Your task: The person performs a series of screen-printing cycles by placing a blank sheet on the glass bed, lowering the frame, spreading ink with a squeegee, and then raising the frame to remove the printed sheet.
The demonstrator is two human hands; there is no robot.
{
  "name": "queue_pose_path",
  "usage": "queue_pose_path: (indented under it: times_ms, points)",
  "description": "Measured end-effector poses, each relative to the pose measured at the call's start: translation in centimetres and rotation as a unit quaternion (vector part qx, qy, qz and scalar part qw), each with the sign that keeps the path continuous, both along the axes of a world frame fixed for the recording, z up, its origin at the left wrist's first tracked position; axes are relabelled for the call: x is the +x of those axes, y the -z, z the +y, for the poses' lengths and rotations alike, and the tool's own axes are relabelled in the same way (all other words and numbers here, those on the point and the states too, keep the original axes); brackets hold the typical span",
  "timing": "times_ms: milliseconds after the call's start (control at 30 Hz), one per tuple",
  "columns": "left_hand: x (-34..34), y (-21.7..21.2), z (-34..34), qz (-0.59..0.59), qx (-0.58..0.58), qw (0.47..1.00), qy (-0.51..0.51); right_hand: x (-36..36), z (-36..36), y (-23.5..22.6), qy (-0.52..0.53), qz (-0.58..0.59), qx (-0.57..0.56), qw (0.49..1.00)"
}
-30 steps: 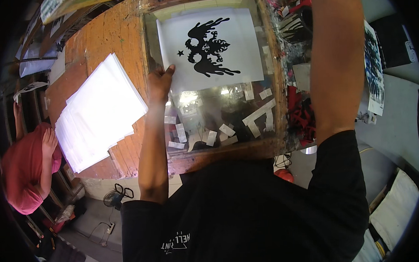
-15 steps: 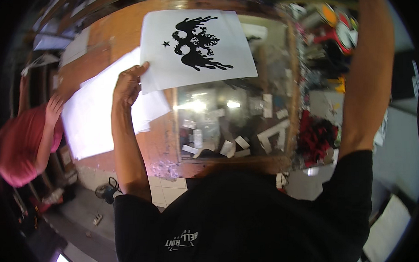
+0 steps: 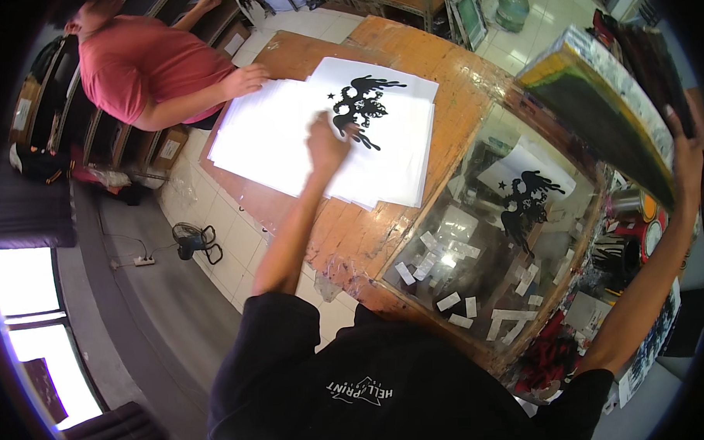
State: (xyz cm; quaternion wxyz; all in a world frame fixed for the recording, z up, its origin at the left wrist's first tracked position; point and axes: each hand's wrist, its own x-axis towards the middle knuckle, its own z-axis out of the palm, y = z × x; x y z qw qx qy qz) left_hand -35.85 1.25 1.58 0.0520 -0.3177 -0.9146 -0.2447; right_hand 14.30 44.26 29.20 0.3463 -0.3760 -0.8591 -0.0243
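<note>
Far left, a bright window [image 3: 25,282]. Next along, a co-worker [image 3: 141,68] in a red shirt, with one hand [image 3: 245,81] at the edge of a stack of white sheets [image 3: 260,142]; lower down, on pale floor tiles, a dark fan [image 3: 194,239]. Spread unevenly over the wooden tabletop [image 3: 459,69], not squared up. Then the person's own left hand [image 3: 330,147], blurred, fingers partly curled, at the lower left of the printed sheet [image 3: 405,82] on top of the stack, just across part of its black winged design [image 3: 363,103]; cannot tell of any hold on the paper. Further right, set in a wooden surround, a glass panel [image 3: 493,273] with scattered white strips [image 3: 449,301] and another black winged design [image 3: 525,194], partly over a white patch. Beyond the tabletop, on the floor, a large greenish bottle [image 3: 513,11]. Right of the panel, raised and tilted, a framed screen [image 3: 596,110] with a yellow-stained edge; below, stained cans [image 3: 629,204]. Far right, the right hand [image 3: 685,154], fingers bent around the screen's edge, gripping.
</note>
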Motion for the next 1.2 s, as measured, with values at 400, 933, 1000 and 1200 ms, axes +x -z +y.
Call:
queue_pose_path:
  times_ms: [400,933,1000,1200]
  points:
    - [39.3,-13.1,3.0,-0.649,0.325,0.647,0.232,-1.2,-26.4,12.6,-0.023,-0.004,0.203,0.979]
    - [38.5,0.0,1.5,-0.832,0.211,0.512,-0.026,12.5,-39.7,21.8,0.374,0.346,-0.149,0.847]
    - [38.3,0.5,1.0,-0.829,0.207,0.519,-0.022,17.2,-37.6,22.7,0.512,0.321,-0.110,0.789]
    - [38.7,-1.4,1.2,-0.824,0.194,0.532,-0.038,20.9,-33.0,28.0,0.392,0.343,-0.148,0.841]
